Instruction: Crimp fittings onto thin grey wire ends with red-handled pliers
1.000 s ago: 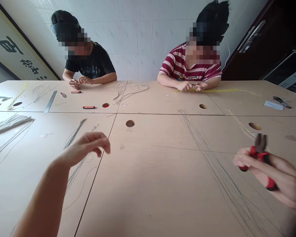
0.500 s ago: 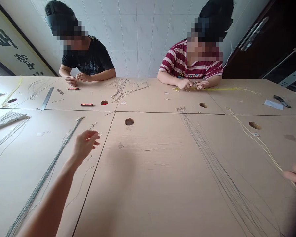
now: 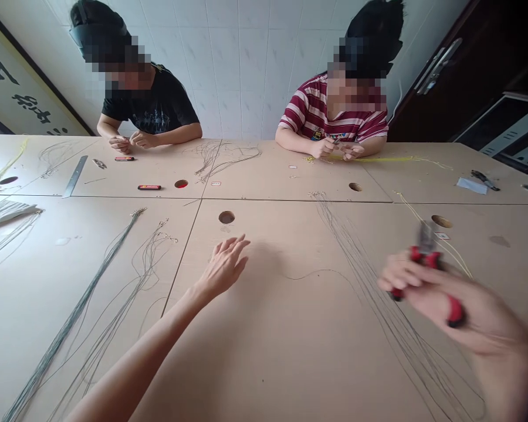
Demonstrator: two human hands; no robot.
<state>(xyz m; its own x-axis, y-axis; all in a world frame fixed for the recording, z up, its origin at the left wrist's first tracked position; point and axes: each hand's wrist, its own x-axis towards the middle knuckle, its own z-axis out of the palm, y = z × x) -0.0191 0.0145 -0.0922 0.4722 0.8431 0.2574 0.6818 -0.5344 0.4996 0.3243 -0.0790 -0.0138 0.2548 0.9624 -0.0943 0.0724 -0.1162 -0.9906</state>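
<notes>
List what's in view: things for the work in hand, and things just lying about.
Probably in the work: pliers, held in the right hand; grey strands.

Apparently just lying about, untouched: ruler; paper; black tool.

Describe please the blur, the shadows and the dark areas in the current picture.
Head view: the right hand and red-handled pliers look blurred, the left hand sharper; head view: a soft shadow lies on the tabletop beside the left hand; head view: the lower right corner is dark.
</notes>
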